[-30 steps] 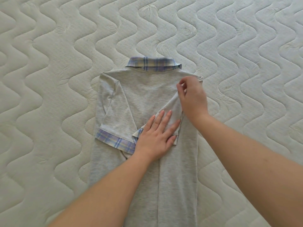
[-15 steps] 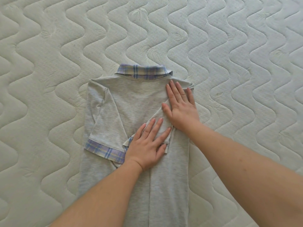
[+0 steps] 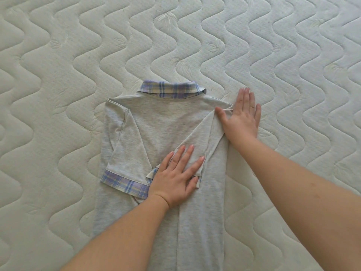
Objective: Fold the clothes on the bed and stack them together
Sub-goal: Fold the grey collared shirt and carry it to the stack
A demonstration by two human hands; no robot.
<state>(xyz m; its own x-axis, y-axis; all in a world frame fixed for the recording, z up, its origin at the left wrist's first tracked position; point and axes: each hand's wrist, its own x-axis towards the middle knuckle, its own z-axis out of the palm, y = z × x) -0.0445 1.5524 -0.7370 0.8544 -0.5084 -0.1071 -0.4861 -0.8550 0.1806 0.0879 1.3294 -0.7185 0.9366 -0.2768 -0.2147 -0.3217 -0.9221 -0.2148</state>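
A light grey polo shirt (image 3: 166, 122) with a blue-and-cream plaid collar (image 3: 172, 92) lies face down on the mattress, both sides folded inward. Its left sleeve with a plaid cuff (image 3: 125, 183) lies across the back. My left hand (image 3: 177, 178) presses flat on the folded-in right sleeve near the shirt's middle, fingers straight. My right hand (image 3: 242, 118) lies flat with straight fingers at the shirt's right shoulder edge, partly on the fabric and partly on the mattress.
A cream quilted mattress (image 3: 58, 75) with wavy stitching fills the whole view around the shirt. No other garment shows in this view.
My right hand went from pinching the shoulder fold to lying flat, then slid outward to the shirt's right edge. My left hand stayed pressed on the sleeve.
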